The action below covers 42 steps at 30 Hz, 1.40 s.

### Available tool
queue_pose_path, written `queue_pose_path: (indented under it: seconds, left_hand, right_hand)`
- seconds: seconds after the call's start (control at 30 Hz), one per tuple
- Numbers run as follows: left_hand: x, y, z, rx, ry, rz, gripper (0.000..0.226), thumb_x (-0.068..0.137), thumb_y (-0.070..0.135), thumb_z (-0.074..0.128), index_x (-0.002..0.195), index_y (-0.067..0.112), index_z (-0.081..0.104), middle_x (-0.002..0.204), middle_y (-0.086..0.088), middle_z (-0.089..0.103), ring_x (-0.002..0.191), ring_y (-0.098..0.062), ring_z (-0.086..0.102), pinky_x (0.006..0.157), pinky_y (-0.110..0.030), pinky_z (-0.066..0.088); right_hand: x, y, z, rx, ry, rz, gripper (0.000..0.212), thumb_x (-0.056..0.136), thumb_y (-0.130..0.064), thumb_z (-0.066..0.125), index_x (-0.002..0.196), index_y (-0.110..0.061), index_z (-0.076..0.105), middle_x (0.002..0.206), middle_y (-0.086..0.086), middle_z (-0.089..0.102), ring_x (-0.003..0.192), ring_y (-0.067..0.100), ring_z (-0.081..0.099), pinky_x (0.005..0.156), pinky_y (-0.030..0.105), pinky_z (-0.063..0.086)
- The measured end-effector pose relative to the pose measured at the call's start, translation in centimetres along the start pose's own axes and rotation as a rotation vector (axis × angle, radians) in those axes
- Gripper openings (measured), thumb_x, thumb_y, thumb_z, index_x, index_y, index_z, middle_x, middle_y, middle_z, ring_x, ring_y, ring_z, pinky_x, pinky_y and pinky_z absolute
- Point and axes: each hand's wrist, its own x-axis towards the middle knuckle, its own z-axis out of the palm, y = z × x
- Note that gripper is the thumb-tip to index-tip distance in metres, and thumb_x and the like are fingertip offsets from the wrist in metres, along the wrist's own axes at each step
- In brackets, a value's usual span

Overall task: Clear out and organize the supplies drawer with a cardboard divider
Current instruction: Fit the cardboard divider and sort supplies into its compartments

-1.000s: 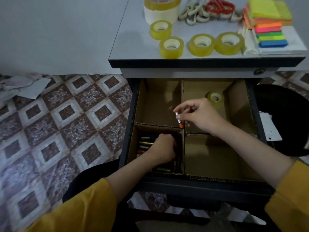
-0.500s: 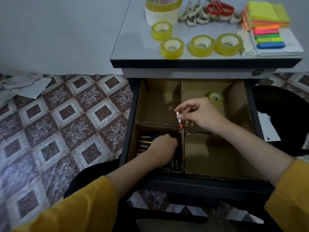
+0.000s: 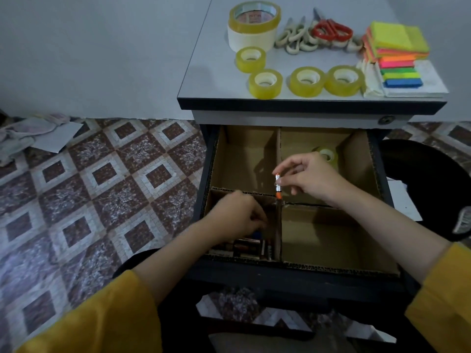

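1. Head view: your R hand (image 3: 309,177) pinches one battery (image 3: 278,186) between thumb and fingertips. The battery is upright, orange end down, over the spot where the walls of the cardboard divider (image 3: 279,146) cross.
2. Your L hand (image 3: 237,215) is down in the near-left compartment, fingers curled in among the pile of batteries (image 3: 248,248). Can't tell whether it grips one.
3. The divider splits the open drawer (image 3: 293,275) into 4 compartments. A small tape roll (image 3: 327,155) sits in the far-right one, partly behind your R hand. Far-left and near-right show only bare cardboard.
4. Cabinet top (image 3: 211,72): a big tape roll (image 3: 253,26) at the back-left w/ 4 small clear-yellow rolls (image 3: 265,83) in front of it, toward the front edge.
5. At the back-middle lie red-handled scissors (image 3: 332,30) beside white-handled ones (image 3: 295,40).
6. On the right side is a stack of sticky notes (image 3: 397,42), w/ colored page flags (image 3: 400,75) in front of it.
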Motion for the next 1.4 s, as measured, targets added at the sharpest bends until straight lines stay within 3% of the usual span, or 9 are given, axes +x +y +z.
queue_pose_path:
  seconds: [0.1, 0.23, 0.37, 0.57, 0.7, 0.83, 0.93, 1.13, 1.4]
  left_hand:
    - [-2.1, -1.9, -1.9, -0.142, 0.282, 0.005, 0.019, 0.09, 0.02, 0.059, 0.105, 0.015, 0.068, 0.093, 0.01, 0.065, 0.079, 0.001, 0.06, 0.073, -0.005, 0.047]
    - [-2.2, -5.6, -2.1, -0.025, 0.728, 0.004, 0.017, 0.089, 0.013, 0.057, 0.1, 0.006, 0.07, 0.093, -0.005, 0.068, 0.084, -0.014, 0.059, 0.073, -0.021, 0.045]
    - [0.5, -6.2, -0.9, -0.076, 0.723, -0.034, 0.024, 0.093, 0.013, 0.05, 0.109, 0.006, 0.067, 0.113, -0.008, 0.064, 0.109, -0.024, 0.05, 0.091, -0.02, 0.03]
    - [1.9, -6.1, -0.8, -0.122, 0.73, -0.006, 0.04, 0.094, 0.023, 0.037, 0.105, -0.002, 0.066, 0.108, -0.015, 0.064, 0.104, -0.03, 0.052, 0.088, -0.012, 0.025]
    - [1.9, -6.2, -0.6, -0.109, 0.742, -0.044, 0.047, 0.093, 0.027, 0.031, 0.108, -0.002, 0.065, 0.113, -0.016, 0.062, 0.107, -0.03, 0.049, 0.089, -0.013, 0.023]
    - [1.9, -6.3, -0.6, -0.158, 0.776, -0.093, 0.038, 0.094, 0.02, 0.037, 0.111, -0.001, 0.063, 0.121, -0.015, 0.057, 0.113, -0.03, 0.044, 0.092, -0.015, 0.022]
    - [2.0, -6.2, -0.6, -0.172, 0.768, -0.095, 0.039, 0.094, 0.022, 0.037, 0.112, 0.0, 0.063, 0.121, -0.014, 0.056, 0.114, -0.028, 0.043, 0.093, -0.017, 0.023]
    - [2.0, -6.3, -0.6, -0.169, 0.767, -0.101, 0.038, 0.094, 0.024, 0.038, 0.112, 0.0, 0.063, 0.122, -0.013, 0.056, 0.116, -0.027, 0.042, 0.095, -0.017, 0.023]
    - [2.3, -6.5, -0.4, -0.161, 0.782, -0.107, 0.033, 0.096, 0.022, 0.042, 0.111, 0.001, 0.063, 0.124, -0.011, 0.056, 0.118, -0.026, 0.042, 0.095, -0.021, 0.027]
  right_hand:
    - [-0.7, -0.4, -0.3, -0.034, -0.06, 0.006, 0.015, 0.079, 0.0, 0.068, 0.084, -0.014, 0.064, 0.074, 0.004, 0.068, 0.052, 0.009, 0.058, 0.044, 0.012, 0.043]
    - [-1.9, -1.6, 0.6, -0.13, -0.242, 0.045, 0.012, 0.08, -0.003, 0.068, 0.085, -0.011, 0.06, 0.072, 0.004, 0.067, 0.048, 0.004, 0.059, 0.043, 0.012, 0.043]
    - [-2.6, -2.1, 3.8, -0.389, -0.434, 0.085, 0.01, 0.082, -0.006, 0.068, 0.086, -0.01, 0.06, 0.082, 0.011, 0.068, 0.048, 0.008, 0.056, 0.044, 0.015, 0.043]
    - [-1.4, -1.9, 7.9, -0.726, -0.503, 0.131, 0.009, 0.087, 0.005, 0.056, 0.095, 0.005, 0.061, 0.064, 0.008, 0.056, 0.053, 0.017, 0.055, 0.043, 0.017, 0.044]
    - [-0.3, -1.9, 8.9, -0.839, -0.543, 0.179, 0.01, 0.087, 0.006, 0.054, 0.095, 0.003, 0.06, 0.077, 0.009, 0.058, 0.053, 0.015, 0.049, 0.044, 0.02, 0.042]
    - [0.2, -1.2, 9.5, -0.908, -0.566, 0.171, 0.021, 0.09, 0.002, 0.053, 0.11, 0.004, 0.058, 0.102, 0.014, 0.062, 0.09, 0.024, 0.065, 0.041, 0.019, 0.041]
    - [0.3, -1.0, 9.6, -0.972, -0.607, 0.153, 0.023, 0.093, 0.0, 0.05, 0.114, 0.006, 0.056, 0.11, 0.016, 0.063, 0.097, 0.025, 0.065, 0.032, 0.014, 0.037]
    - [0.3, 0.0, 10.1, -1.079, -0.529, 0.046, 0.029, 0.092, 0.003, 0.046, 0.119, 0.0, 0.055, 0.11, 0.012, 0.057, 0.089, 0.022, 0.058, 0.068, 0.023, 0.044]
    - [0.1, -0.1, 10.3, -1.299, -0.565, -0.133, 0.031, 0.093, 0.001, 0.047, 0.122, -0.004, 0.055, 0.118, 0.011, 0.056, 0.096, 0.023, 0.057, 0.07, 0.026, 0.042]
